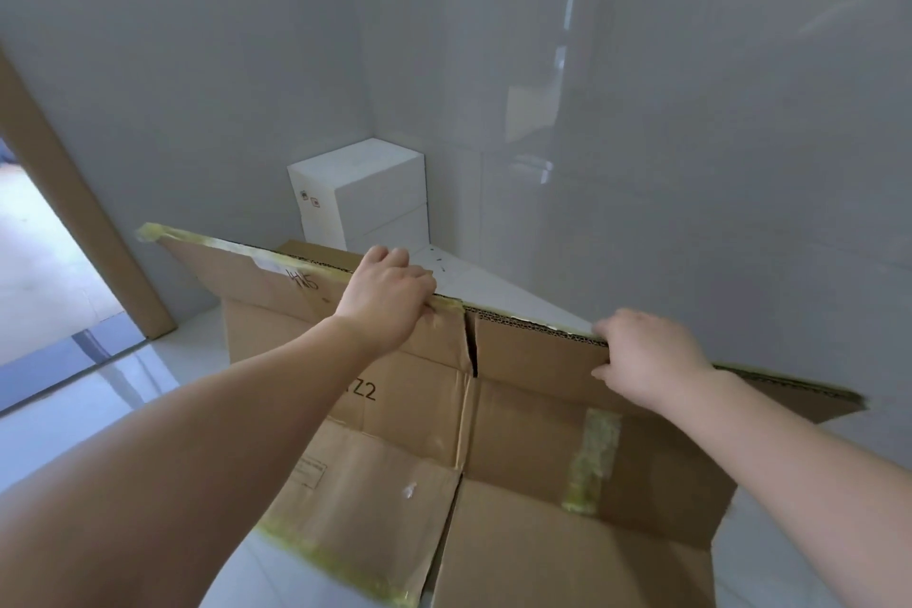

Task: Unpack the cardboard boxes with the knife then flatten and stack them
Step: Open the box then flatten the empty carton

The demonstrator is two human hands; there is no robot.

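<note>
Brown cardboard box (493,434), cut open and collapsed, stands on edge on the floor (74,420). Left hand (385,296) and right hand (651,360) grip its top edge, fingers curled over. Flattening looks done; stacking remains. No knife shows.

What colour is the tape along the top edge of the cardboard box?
Yellowish-green, semi-transparent tape on the brown cardboard box; seen in the head view.

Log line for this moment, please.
left hand: grips cardboard box top edge | right hand: grips same edge | box: flattened, upright
</note>
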